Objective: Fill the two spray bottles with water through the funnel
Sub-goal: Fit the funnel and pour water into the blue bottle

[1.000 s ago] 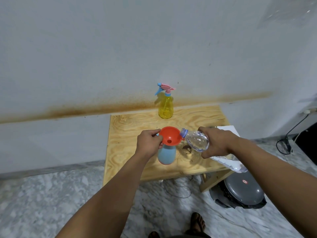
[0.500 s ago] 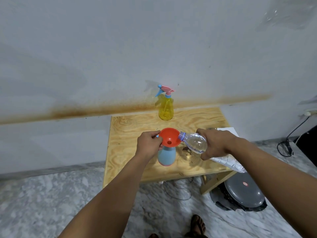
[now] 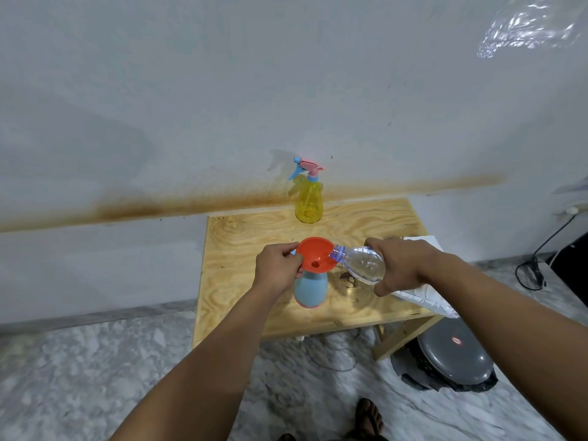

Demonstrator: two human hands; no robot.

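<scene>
The blue spray bottle (image 3: pixel 310 289) stands near the front of the wooden table (image 3: pixel 241 246) with its spray head off and the orange funnel (image 3: pixel 315 253) seated in its neck. The left hand (image 3: pixel 277 269) pinches the funnel's rim on the left side. The right hand (image 3: pixel 401 266) grips a clear water bottle (image 3: pixel 359 264), tipped with its open mouth resting over the funnel's right edge; some water shows inside it. How full the blue bottle is cannot be told. The yellow spray bottle (image 3: pixel 308 202) stands upright at the table's back edge, spray head on, near the wall. No readable writing shows on any bottle
</scene>
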